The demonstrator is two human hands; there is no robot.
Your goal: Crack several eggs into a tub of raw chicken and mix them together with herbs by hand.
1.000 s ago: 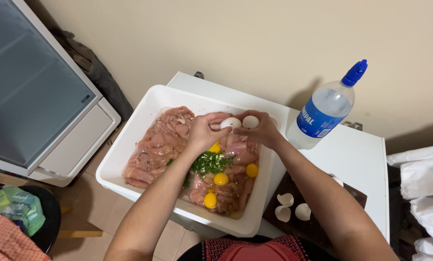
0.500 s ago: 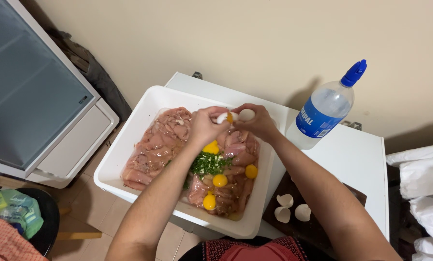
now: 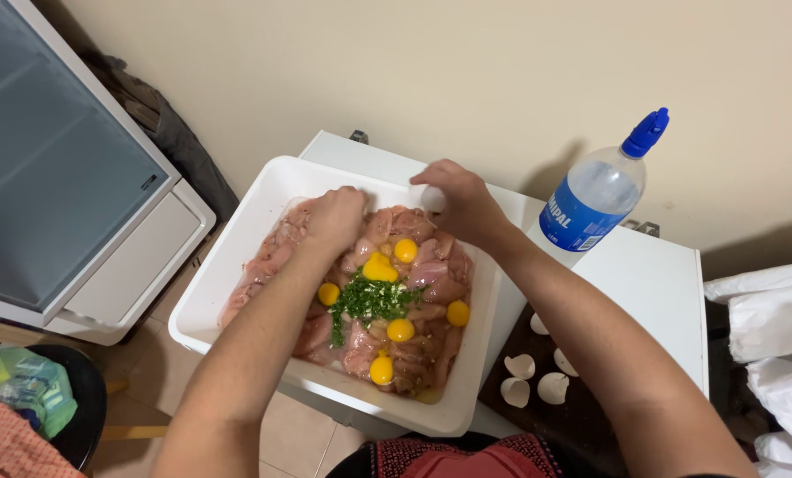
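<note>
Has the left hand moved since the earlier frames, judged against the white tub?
Yes. The left hand has parted from the right hand and eggshell, shifting left along the white tub's far side.

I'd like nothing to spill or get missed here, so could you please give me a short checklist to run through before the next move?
1. Right hand holds an eggshell piece over the white tub: ok.
2. Left hand rests on the raw meat, with any shell in it hidden: cannot tell.
3. Yolks look whole around the chopped herbs: ok.
4. Tub fully supported: not ok, its near corner overhangs the white table.
5. Empty shells lie apart on the dark board: ok.
6. Bottle upright, blue cap on: ok.
</note>
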